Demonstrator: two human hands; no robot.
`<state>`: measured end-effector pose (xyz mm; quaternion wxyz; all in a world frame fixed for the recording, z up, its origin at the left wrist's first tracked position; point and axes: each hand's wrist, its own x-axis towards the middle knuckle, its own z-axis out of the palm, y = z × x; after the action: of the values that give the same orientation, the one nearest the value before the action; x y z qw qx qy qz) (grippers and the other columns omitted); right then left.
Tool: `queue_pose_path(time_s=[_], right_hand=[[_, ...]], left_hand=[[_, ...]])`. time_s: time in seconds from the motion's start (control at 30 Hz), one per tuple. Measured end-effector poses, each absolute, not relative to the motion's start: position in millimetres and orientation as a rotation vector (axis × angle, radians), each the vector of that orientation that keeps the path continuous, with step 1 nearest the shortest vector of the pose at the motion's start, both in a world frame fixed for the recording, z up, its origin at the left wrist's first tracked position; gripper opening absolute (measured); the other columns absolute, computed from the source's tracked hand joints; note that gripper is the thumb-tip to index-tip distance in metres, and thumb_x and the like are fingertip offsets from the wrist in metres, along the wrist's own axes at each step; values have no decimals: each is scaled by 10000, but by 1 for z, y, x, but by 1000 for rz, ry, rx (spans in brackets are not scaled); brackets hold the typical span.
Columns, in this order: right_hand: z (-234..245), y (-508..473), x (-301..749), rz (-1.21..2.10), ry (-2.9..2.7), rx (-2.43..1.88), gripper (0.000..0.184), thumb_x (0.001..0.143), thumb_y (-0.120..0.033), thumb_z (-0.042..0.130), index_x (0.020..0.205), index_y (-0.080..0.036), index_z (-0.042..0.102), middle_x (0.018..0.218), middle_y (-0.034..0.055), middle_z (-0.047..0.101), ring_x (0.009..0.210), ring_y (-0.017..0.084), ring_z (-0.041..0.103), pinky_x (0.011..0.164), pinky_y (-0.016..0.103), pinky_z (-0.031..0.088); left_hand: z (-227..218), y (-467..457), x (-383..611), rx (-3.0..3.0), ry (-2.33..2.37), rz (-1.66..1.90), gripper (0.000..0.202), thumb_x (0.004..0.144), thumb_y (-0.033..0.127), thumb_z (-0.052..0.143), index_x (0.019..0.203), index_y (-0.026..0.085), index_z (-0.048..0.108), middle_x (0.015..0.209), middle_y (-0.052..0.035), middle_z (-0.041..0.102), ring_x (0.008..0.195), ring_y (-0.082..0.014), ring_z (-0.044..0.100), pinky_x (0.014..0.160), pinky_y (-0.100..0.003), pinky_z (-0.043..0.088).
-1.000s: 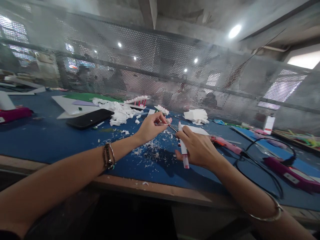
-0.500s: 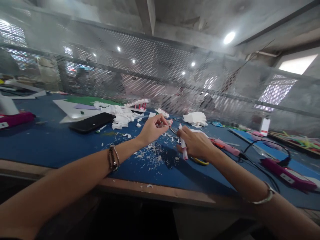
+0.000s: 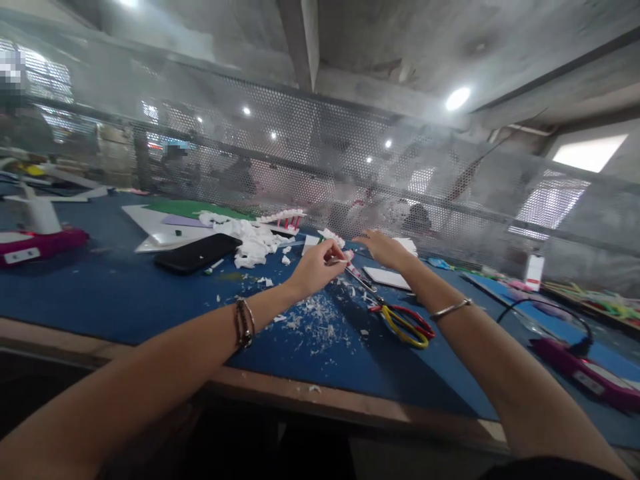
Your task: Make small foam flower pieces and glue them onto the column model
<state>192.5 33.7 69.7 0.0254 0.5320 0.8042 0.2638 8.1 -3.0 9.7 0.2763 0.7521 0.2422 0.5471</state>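
Note:
My left hand (image 3: 315, 267) is pinched on a small white and pink piece above the blue table top (image 3: 100, 293). My right hand (image 3: 383, 248) reaches far forward toward the mesh screen, fingers stretched flat and holding nothing, just above a white foam sheet (image 3: 386, 277). A pair of scissors with red and yellow handles (image 3: 403, 321) lies on the table under my right forearm. A pink and white marker (image 3: 353, 269) lies between my two hands. White foam shavings (image 3: 315, 320) are scattered below my left hand.
A black phone (image 3: 197, 252) and a heap of white foam scraps (image 3: 250, 239) lie at the left. A pink glue gun (image 3: 583, 363) with black cable sits at the right, another pink tool (image 3: 35, 243) far left. A perforated mesh screen (image 3: 320, 160) closes the back.
My right hand has let go of the marker and scissors, which now lie on the table, and has reached forward toward the mesh. The left hand stays pinched.

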Motion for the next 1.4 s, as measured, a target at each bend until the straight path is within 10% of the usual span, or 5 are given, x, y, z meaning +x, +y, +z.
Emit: queue_pose_path(time_s=[0.3, 0.57, 1.13, 1.4], right_hand=[[50, -76, 209, 582, 2290, 1760, 302, 786, -277, 383, 613, -167, 604, 595, 53, 617, 540, 150, 546, 495, 247, 333], [14, -101, 211, 587, 2217, 1947, 220, 773, -230, 407, 858, -127, 581, 883, 109, 635, 820, 221, 589, 630, 290, 403], [24, -89, 194, 608, 2379, 2238, 108, 721, -226, 379, 697, -156, 458, 631, 55, 562, 534, 145, 481, 496, 247, 256], [36, -76, 176, -162, 2870, 1815, 365, 772, -492, 320, 793, -162, 474, 734, 57, 561, 637, 151, 506, 580, 281, 386]], left_hand=[[21, 0, 4, 1909, 393, 1357, 168, 772, 220, 430, 687, 206, 285, 716, -9, 579, 551, -92, 579, 592, -247, 452], [33, -20, 5, 1898, 362, 1181, 46, 804, 213, 374, 812, 170, 390, 779, -54, 615, 631, -115, 605, 654, -250, 448], [4, -4, -17, 1893, 557, 1046, 188, 846, 227, 264, 666, 187, 300, 532, 60, 270, 450, -69, 255, 464, -221, 280], [4, -16, -16, 1634, 442, 1003, 204, 859, 182, 224, 672, 179, 305, 516, 66, 259, 420, -54, 178, 419, -215, 146]])
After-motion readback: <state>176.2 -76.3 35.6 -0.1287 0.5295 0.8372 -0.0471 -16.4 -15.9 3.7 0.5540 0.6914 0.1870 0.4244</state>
